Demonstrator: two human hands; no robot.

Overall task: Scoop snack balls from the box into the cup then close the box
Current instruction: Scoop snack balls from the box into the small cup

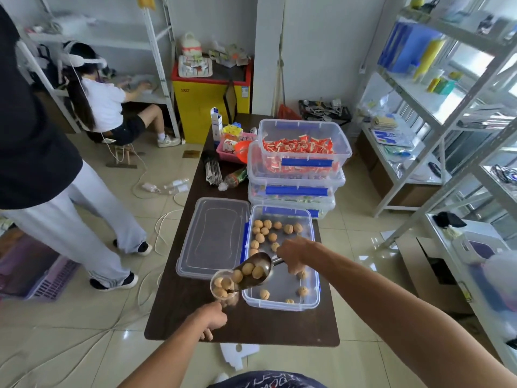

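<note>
A clear plastic box [315,299] with blue latches lies open on the dark table, with several tan snack balls [260,237] scattered inside. Its lid [214,236] lies flat to the left of it. My right hand [293,254] grips the handle of a metal scoop [253,271], which is tilted down to the left and carries a few balls. The scoop's lip sits over a clear cup [223,288] that holds several balls. My left hand [211,320] grips the cup from below, at the box's near left corner.
Three stacked clear boxes [303,152] of red wrapped snacks stand behind the open box. A pink basket [232,151], a bottle [233,179] and a carton lie further back. A person in grey trousers [70,228] stands left; another sits behind. Metal shelves [447,121] line the right.
</note>
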